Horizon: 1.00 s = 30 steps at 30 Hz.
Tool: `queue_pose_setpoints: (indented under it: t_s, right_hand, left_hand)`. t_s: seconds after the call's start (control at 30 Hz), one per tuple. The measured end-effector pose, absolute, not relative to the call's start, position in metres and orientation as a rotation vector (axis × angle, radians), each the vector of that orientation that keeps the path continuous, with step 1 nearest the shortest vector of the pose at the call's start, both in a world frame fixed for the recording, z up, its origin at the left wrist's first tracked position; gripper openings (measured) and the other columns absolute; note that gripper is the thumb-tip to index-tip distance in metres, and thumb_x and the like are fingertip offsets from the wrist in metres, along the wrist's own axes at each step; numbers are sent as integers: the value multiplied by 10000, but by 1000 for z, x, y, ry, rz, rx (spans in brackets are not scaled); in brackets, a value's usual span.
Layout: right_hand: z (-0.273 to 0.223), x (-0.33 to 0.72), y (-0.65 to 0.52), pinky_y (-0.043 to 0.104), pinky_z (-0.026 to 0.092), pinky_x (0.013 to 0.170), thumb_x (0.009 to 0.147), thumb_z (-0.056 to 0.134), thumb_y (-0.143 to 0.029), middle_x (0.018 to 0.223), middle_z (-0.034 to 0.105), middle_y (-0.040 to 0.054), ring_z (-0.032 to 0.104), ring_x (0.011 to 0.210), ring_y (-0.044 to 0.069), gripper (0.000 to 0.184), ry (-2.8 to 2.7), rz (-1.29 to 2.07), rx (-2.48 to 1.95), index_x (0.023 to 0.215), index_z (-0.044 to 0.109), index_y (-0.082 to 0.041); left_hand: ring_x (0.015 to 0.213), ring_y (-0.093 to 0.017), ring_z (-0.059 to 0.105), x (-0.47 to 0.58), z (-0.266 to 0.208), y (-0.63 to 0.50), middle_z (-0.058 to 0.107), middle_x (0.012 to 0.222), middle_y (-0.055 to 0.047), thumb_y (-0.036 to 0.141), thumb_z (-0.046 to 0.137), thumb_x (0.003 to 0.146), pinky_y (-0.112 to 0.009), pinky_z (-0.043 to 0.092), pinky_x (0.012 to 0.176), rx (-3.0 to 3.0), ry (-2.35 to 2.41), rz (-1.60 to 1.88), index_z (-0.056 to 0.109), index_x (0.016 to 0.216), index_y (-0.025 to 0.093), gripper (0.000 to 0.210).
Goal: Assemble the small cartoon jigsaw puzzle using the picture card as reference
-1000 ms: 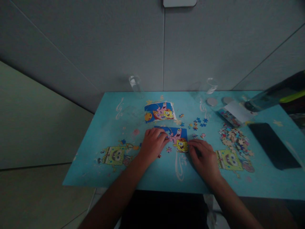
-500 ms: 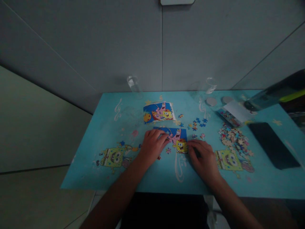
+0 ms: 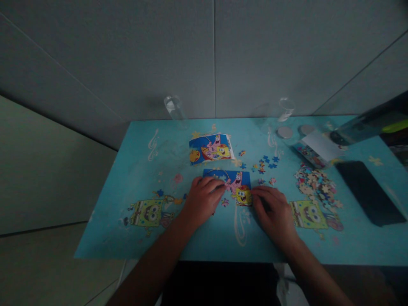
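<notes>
A partly joined jigsaw puzzle [image 3: 237, 180] lies flat on the table, showing a pink and a yellow cartoon figure on blue. My left hand [image 3: 205, 197] rests over its left part, fingers bent and closed, fingertips against the pink figure; anything under them is hidden. At the lower right edge, by the yellow figure, my right hand [image 3: 272, 208] presses its closed thumb and fingers to the puzzle. One loose puzzle piece [image 3: 225, 202] lies just below the joined part. Behind the puzzle is a picture card [image 3: 210, 149] with the same scene, its right edge curling up.
Several loose pieces [image 3: 266, 160] lie right of the puzzle. Farther right are a piece pile [image 3: 317, 185], a dark phone-like slab [image 3: 369, 191], a folded card [image 3: 320, 146] and two round lids [image 3: 284, 132]. Clear tubes [image 3: 175, 109] stand along the wall; a bottle-like object [image 3: 366, 125] is at right.
The view has shifted slightly. Both hands stay at the puzzle in nearly the same pose, with the left fingers moved very little.
</notes>
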State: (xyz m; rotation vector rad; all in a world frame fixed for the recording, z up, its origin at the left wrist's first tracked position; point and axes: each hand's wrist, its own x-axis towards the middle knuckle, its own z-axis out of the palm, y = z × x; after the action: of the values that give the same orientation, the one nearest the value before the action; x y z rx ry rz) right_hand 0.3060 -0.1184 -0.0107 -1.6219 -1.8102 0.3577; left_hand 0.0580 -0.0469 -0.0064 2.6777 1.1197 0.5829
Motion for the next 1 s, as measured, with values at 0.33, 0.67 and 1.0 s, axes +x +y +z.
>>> queue_pose_setpoints:
  t_s: [0.33, 0.67, 1.0]
  right_hand:
    - [-7, 306, -119, 463, 498, 934, 958, 607, -230, 1115, 726, 77, 665, 1044, 266, 162, -1814, 370, -1633, 1085, 708, -233]
    - [-9, 307, -119, 470, 494, 937, 963, 602, -231, 1126, 721, 77, 658, 1049, 269, 169, -1827, 381, -1634, 1098, 702, -238]
    - [-8, 305, -119, 492, 465, 927, 954, 594, -213, 1178, 699, 73, 623, 1087, 284, 260, -1937, 295, -1643, 1184, 707, -258]
  left_hand:
    - [1161, -240, 598, 57, -4, -49, 708, 1242, -38, 195, 573, 1000, -461, 394, 993, 2544, 1127, 590, 669, 1214, 236, 238]
    - [1138, -233, 624, 53, -6, -49, 707, 1196, -54, 134, 560, 974, -461, 439, 1005, 2496, 1128, 729, 658, 1143, 217, 213]
    - [1411, -297, 465, 52, -8, -35, 545, 1474, -117, 181, 564, 981, -562, 406, 1172, 2496, 1318, 731, 556, 1394, 205, 414]
